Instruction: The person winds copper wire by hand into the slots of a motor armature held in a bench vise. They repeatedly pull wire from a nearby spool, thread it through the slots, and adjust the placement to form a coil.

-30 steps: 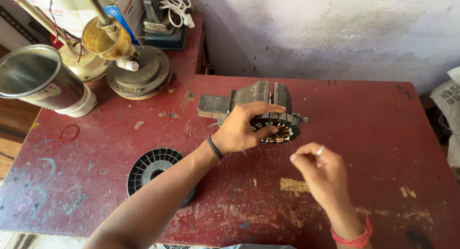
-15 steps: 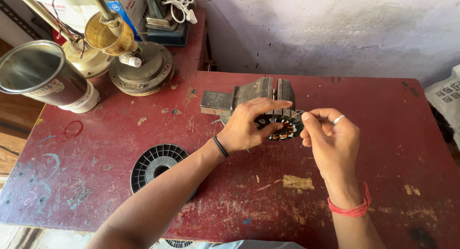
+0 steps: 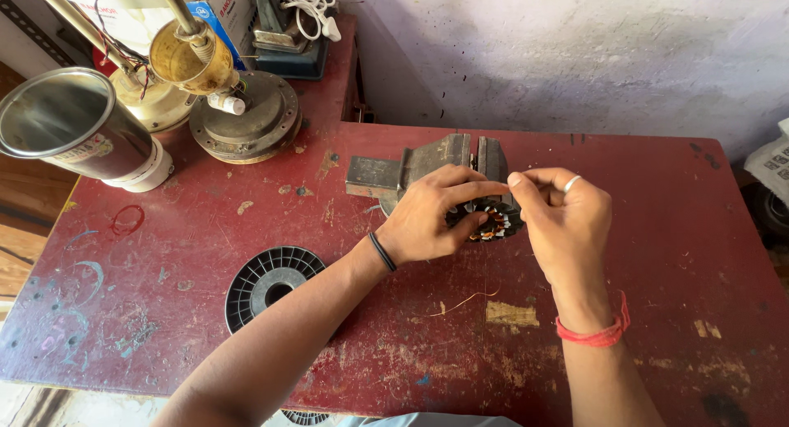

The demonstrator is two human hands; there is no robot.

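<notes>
The left hand (image 3: pixel 431 217) grips the wound stator (image 3: pixel 491 221) at frame centre. The right hand (image 3: pixel 563 217), just right of it, is pinched shut on something too fine to tell.

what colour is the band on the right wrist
Red: a thin thread band around the right wrist, clearest in the head view.

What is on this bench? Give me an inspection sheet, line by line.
Surface: red table, paint chipped and scuffed.
Job's things: round wound motor core by a small grey vise.
Clutter: black plastic spool, metal can, round motor housing.
Grips: left hand rests on the core; right hand pinches just above it, what it holds is too small to tell.
Cables: white cord coiled at the back.
Surroundings: worn whitish wall.
</notes>
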